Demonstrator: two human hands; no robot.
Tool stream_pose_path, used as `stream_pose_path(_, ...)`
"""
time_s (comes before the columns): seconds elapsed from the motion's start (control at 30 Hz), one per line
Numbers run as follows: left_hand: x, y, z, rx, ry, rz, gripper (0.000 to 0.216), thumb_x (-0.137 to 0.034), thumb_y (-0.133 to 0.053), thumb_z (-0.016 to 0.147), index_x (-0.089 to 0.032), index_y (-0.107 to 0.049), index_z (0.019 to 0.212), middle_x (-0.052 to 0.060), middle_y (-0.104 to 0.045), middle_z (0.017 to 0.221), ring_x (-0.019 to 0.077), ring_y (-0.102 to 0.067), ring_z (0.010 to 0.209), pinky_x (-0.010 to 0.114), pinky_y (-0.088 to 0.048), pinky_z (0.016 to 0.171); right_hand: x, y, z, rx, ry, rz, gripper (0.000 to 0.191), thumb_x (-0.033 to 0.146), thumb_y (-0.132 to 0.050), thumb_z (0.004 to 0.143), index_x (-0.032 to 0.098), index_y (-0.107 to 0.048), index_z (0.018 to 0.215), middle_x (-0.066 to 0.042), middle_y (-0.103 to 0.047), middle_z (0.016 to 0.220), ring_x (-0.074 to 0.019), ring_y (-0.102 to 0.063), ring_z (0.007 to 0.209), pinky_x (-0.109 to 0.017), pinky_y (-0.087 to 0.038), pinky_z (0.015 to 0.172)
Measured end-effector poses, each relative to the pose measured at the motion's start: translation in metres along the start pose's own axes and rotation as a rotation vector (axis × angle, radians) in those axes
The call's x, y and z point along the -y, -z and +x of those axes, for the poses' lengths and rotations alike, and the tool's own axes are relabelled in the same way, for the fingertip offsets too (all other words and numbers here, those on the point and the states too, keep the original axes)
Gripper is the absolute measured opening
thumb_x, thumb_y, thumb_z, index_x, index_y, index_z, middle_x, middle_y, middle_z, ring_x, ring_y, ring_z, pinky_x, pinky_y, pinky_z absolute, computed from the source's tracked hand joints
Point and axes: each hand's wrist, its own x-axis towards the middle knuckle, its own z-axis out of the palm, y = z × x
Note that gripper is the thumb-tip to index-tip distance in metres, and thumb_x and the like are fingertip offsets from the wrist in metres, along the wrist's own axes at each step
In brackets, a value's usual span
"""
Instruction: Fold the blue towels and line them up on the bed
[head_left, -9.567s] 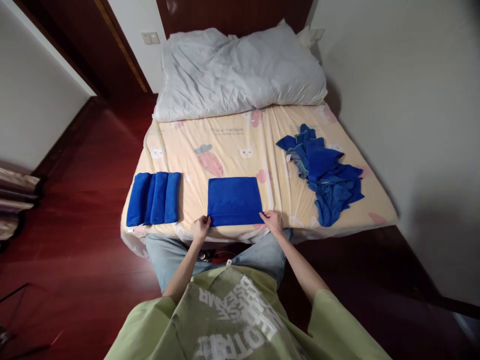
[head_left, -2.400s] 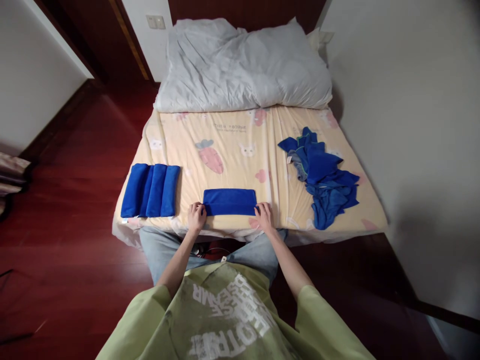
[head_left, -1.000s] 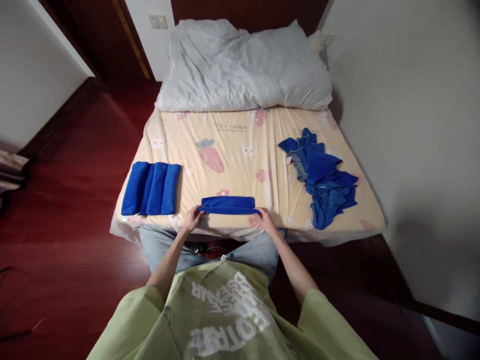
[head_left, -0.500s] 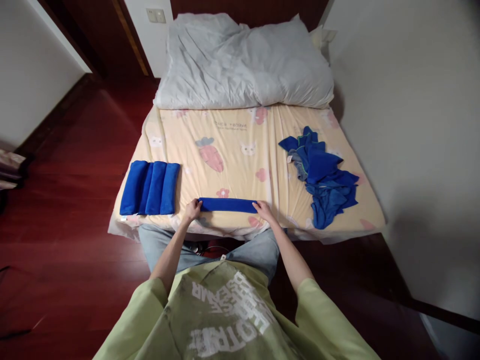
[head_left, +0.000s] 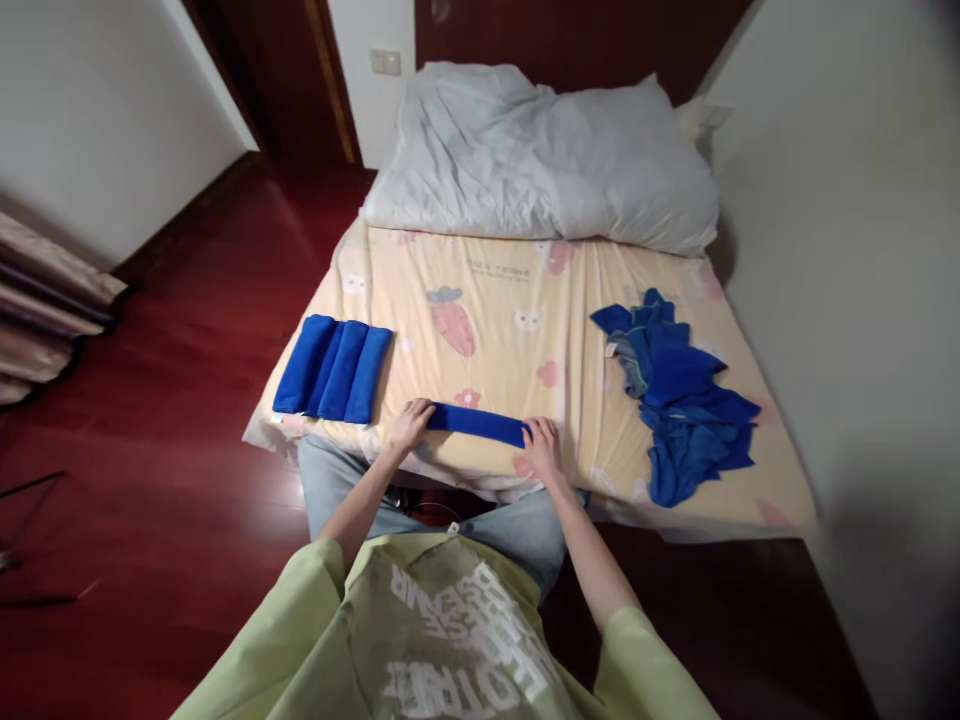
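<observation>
A blue towel, folded into a long narrow strip, lies near the front edge of the bed between my hands. My left hand is closed on its left end. At the opposite end, my right hand grips the strip with bent fingers. Several folded blue towels lie side by side to the left of my left hand. Off to the right is a loose heap of crumpled blue towels, one with a small white tag.
The bed has a yellow sheet printed with carrots and rabbits. A rumpled white-grey quilt lies across its head end. A wall stands close on the right, and a striped curtain hangs at the left.
My head view has turned left, so the bed appears shifted right. The strip now slants slightly down to the right, and my fingers rest more over its ends.
</observation>
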Motion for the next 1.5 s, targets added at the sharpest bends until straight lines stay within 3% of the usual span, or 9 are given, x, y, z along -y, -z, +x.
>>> stream_pose_path(0.1,0.003,0.002,-0.005,0.086,-0.141,0.066,0.04,-0.012,-0.054,0.09,-0.014,-0.066,0.128,0.017,-0.066,0.134,0.027,-0.061,0.128,0.044,-0.047,0.111,-0.001,0.005,-0.011,0.104,0.218,0.033,0.037,0.023,-0.041,0.1,0.019,-0.074,0.115,-0.013,-0.073,0.119,-0.0262,-0.066,0.115,-0.047,-0.052,0.107)
stream_pose_path(0.3,0.006,0.01,-0.002,0.198,-0.228,0.186,0.048,-0.026,-0.066,0.09,-0.01,-0.061,0.135,0.022,-0.062,0.141,0.0301,-0.059,0.132,0.043,-0.047,0.108,-0.026,0.006,-0.024,0.158,0.338,-0.033,0.047,0.034,-0.054,0.097,0.015,-0.064,0.138,-0.016,-0.065,0.141,-0.0303,-0.06,0.131,-0.053,-0.05,0.113)
stream_pose_path(0.57,-0.001,0.027,0.026,0.253,-0.315,0.325,0.026,-0.006,-0.045,0.099,-0.012,-0.067,0.112,0.016,-0.073,0.104,0.021,-0.069,0.089,0.034,-0.05,0.08,-0.027,0.001,-0.012,0.017,0.447,-0.137,0.036,0.024,-0.047,0.097,0.015,-0.07,0.123,-0.015,-0.076,0.113,-0.0279,-0.071,0.102,-0.048,-0.06,0.093)
stream_pose_path(0.73,0.019,0.059,0.034,0.294,-0.396,0.314,0.027,-0.007,-0.047,0.098,-0.017,-0.066,0.114,0.011,-0.072,0.102,0.0182,-0.066,0.084,0.03,-0.048,0.079,0.022,0.033,-0.013,-0.067,0.46,-0.042,0.026,0.027,-0.06,0.095,0.017,-0.069,0.117,-0.012,-0.074,0.098,-0.0256,-0.071,0.088,-0.043,-0.061,0.083)
stream_pose_path(0.93,0.078,0.13,0.039,0.251,-0.561,0.29,0.032,-0.015,-0.036,0.106,-0.017,-0.067,0.116,0.013,-0.07,0.109,0.0194,-0.063,0.095,0.033,-0.045,0.09,0.137,0.042,-0.028,-0.034,0.645,0.148,0.029,0.017,-0.072,0.089,0.018,-0.068,0.118,-0.01,-0.07,0.096,-0.0229,-0.069,0.088,-0.037,-0.061,0.076)
stream_pose_path(1.03,0.117,0.172,0.054,0.199,-0.588,0.304,0.03,-0.019,-0.038,0.107,-0.017,-0.067,0.116,0.014,-0.07,0.111,0.021,-0.061,0.104,0.035,-0.043,0.096,0.209,0.007,-0.022,-0.006,0.791,0.23,0.026,0.014,-0.073,0.088,0.02,-0.07,0.113,-0.008,-0.07,0.091,-0.0221,-0.068,0.085,-0.038,-0.059,0.078)
stream_pose_path(1.2,0.189,0.22,0.094,0.161,-0.651,0.392,0.035,-0.017,-0.034,0.108,-0.017,-0.068,0.114,0.015,-0.07,0.112,0.0213,-0.059,0.11,0.037,-0.041,0.098,0.312,-0.092,0.019,0.078,0.93,0.266,0.008,0.016,-0.064,0.095,0.019,-0.07,0.1,-0.005,-0.066,0.082,-0.0197,-0.059,0.079,-0.037,-0.049,0.074)
stream_pose_path(1.33,0.248,0.231,0.123,0.182,-0.659,0.444,0.034,-0.016,-0.035,0.107,-0.016,-0.069,0.107,0.014,-0.07,0.104,0.0203,-0.059,0.1,0.034,-0.041,0.088,0.363,-0.166,0.057,0.114,0.969,0.173,0.018,0.011,-0.057,0.098,0.018,-0.064,0.083,-0.004,-0.061,0.078,-0.0175,-0.051,0.077,-0.034,-0.036,0.07)
stream_pose_path(1.5,0.304,0.222,0.145,0.239,-0.623,0.353,0.036,-0.018,-0.035,0.107,-0.018,-0.069,0.097,0.012,-0.068,0.096,0.0198,-0.059,0.095,0.032,-0.041,0.083,0.39,-0.235,0.082,0.282,0.917,0.047,0.026,0.018,-0.053,0.104,0.02,-0.062,0.08,-0.004,-0.06,0.082,-0.0189,-0.046,0.083,-0.034,-0.03,0.075)
